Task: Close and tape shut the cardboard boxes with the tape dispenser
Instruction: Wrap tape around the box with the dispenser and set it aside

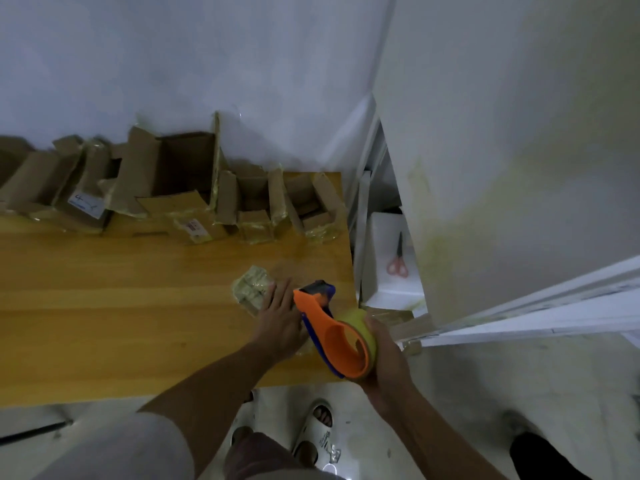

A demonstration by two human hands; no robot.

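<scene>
Dispenser [332, 327] gripped in right hand [388, 362]; left hand [280, 317] flat on box [251, 289].

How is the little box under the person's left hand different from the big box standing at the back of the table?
The small box is closed and wrapped in glossy tape; the big box stands open, its flaps up and its dark inside showing. The small box lies flat under the left hand near the table edge; the big box is far taller and stands against the wall, untouched. Both are brown cardboard.
</scene>
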